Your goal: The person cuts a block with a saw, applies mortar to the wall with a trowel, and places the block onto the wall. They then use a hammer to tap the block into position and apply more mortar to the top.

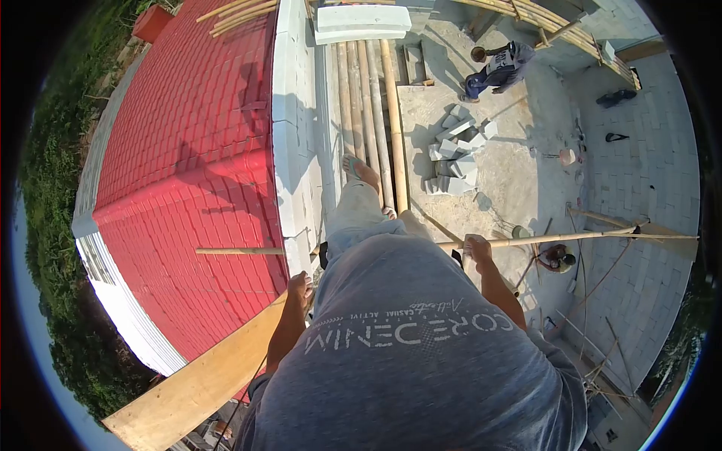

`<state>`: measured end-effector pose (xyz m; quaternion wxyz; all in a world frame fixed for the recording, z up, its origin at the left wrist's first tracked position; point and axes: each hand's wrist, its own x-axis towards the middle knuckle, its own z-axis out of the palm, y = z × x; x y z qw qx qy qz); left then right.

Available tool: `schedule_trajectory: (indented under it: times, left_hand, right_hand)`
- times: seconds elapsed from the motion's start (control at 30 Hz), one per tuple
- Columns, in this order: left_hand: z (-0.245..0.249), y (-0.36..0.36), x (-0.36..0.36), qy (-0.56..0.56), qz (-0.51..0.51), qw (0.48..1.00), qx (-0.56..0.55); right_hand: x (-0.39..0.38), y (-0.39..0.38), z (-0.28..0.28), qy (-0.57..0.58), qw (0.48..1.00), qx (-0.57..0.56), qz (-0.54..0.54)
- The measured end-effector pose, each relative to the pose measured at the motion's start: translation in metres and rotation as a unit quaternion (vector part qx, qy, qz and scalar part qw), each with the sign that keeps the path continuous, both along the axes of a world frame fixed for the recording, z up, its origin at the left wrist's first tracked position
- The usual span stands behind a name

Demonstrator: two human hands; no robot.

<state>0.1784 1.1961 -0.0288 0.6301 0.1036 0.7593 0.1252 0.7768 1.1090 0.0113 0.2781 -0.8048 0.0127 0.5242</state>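
My right hand [476, 250] is closed around a long bamboo pole [556, 239] that runs level out to the right. At the near end of the white block wall [284, 154], my left hand [301, 286] has its fingers curled against the blocks' edge; the fingertips are partly hidden. My bare foot [362, 170] stands on bamboo poles [374, 113] laid side by side along the wall. The other foot [389, 213] shows only at its toes, beyond my shirt.
A red tiled roof [188, 173] slopes away on the left, with a wooden board [203, 376] below. Far down on the floor lies a block pile [457, 154]. One person [500, 69] carries a bucket [478, 54]; another person [558, 258] crouches. A white block [362, 24] lies across ahead.
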Motion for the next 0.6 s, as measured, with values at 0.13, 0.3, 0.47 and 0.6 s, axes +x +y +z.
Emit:
schedule_trajectory:
  times: [0.13,0.3,0.47,0.6]
  left_hand:
    - [-0.035,-0.001,0.009,0.030,0.033,0.996,-0.082]
    - [0.022,0.116,0.062,0.026,0.058,0.997,0.036]
    - [0.050,0.197,0.079,-0.034,0.044,0.988,0.146]
    - [0.044,0.227,0.075,-0.043,0.051,0.981,0.184]
  right_hand:
    - [-0.006,0.037,0.009,-0.028,1.000,-0.008,0.002]
    - [0.014,0.079,-0.010,0.003,0.996,0.003,0.094]
    - [0.033,0.140,0.006,-0.033,0.994,0.013,0.106]
    - [0.049,0.189,0.014,-0.055,0.992,0.022,0.110]
